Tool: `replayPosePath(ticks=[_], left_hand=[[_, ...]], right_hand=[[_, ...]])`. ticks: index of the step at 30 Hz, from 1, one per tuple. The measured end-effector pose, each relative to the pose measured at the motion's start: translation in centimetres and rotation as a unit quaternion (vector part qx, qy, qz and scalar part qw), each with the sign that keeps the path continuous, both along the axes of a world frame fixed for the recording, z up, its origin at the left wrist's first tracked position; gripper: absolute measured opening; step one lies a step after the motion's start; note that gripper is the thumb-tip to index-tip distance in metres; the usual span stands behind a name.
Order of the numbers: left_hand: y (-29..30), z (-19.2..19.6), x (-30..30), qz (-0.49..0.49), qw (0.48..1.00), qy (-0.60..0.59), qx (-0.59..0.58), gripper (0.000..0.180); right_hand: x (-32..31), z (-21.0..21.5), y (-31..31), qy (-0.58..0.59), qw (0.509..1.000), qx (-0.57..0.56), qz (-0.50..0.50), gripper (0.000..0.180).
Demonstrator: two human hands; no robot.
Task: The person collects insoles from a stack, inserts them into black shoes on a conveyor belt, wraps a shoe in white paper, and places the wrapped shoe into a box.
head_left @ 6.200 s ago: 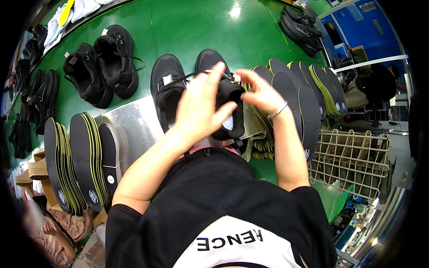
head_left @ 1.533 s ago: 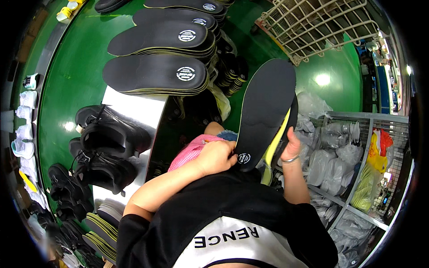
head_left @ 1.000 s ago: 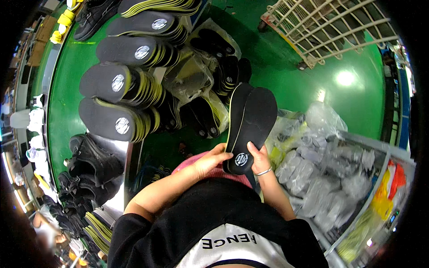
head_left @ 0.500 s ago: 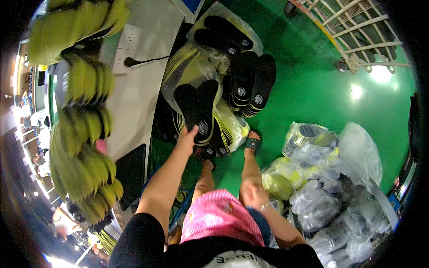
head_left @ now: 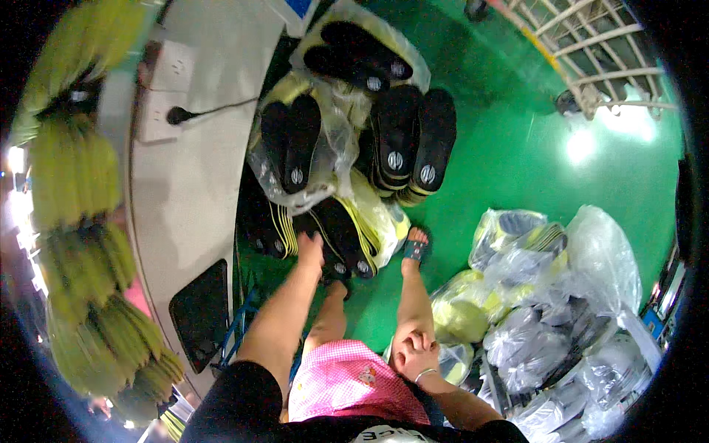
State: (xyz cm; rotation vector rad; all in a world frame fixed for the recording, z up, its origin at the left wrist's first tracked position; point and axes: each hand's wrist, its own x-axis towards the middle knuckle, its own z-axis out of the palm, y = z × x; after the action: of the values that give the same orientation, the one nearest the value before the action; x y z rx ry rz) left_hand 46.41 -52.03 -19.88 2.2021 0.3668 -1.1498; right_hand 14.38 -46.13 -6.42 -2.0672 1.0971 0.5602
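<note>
Low in front of me, my left hand point(head_left: 310, 252) is closed at the end of black insoles point(head_left: 314, 223) in a floor pile; its fingertips are partly hidden. Beside it stand black insoles with yellow-green edges point(head_left: 343, 232), in a clear bag. A pair of black insoles point(head_left: 292, 140) lies on a bagged stack just beyond. Farther off, another pair point(head_left: 362, 55) rests on a clear bag, and two taller stacks point(head_left: 413, 140) stand to the right. My right hand point(head_left: 415, 358) rests on my right knee, empty, with its loosely bent fingers apart.
A pale table point(head_left: 199, 170) with a plugged-in black cord point(head_left: 181, 115) runs along my left, with yellow-green stacks point(head_left: 74, 177) on its far side. Bagged grey and yellow goods point(head_left: 532, 340) lie at right. A wheeled wire cart point(head_left: 591, 59) stands far right on the green floor.
My left hand has let go of the pair of black insoles, which now lies on the bagged stack. It has moved down toward me to the nearer insoles. My right hand stays on the knee.
</note>
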Motion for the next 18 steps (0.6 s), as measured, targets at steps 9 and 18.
replayPosePath(ticks=[9, 18], left_hand=[[12.7, 15.7, -11.4, -0.495, 0.867, 0.011, -0.056, 0.034], [10.0, 30.7, -8.8, -0.067, 0.956, 0.124, -0.256, 0.032]], right_hand=[[-1.0, -0.9, -5.1, 0.071, 0.969, 0.234, -0.026, 0.039], [8.9, 19.5, -21.3, -0.384, 0.891, 0.094, -0.224, 0.02]])
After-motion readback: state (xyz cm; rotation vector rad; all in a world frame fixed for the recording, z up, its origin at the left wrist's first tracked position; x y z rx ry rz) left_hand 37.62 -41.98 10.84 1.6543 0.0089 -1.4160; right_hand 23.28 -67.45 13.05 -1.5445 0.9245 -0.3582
